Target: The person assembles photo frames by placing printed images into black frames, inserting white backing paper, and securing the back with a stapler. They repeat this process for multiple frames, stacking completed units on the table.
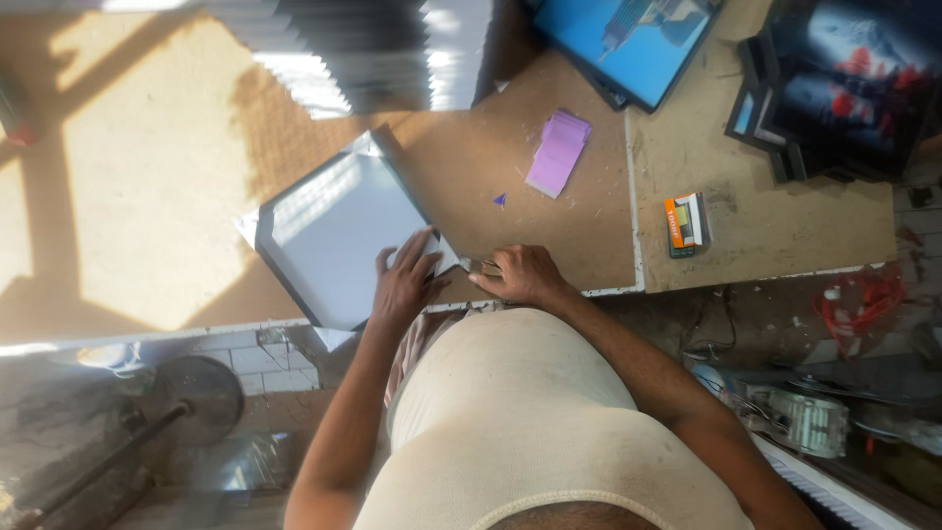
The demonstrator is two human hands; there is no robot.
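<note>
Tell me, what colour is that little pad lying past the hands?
The pad is light purple, seen clearly in the head view.

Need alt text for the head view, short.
Seen from above, a person's left hand presses flat on a dark-framed white panel on a wooden worktable, while the right hand works at its near corner. A purple pad lies beyond.

Bare desk [128,186] lay open leftward — a purple pad [557,152], small box [685,224] and stacked frames [834,88] crowded the right.
</note>
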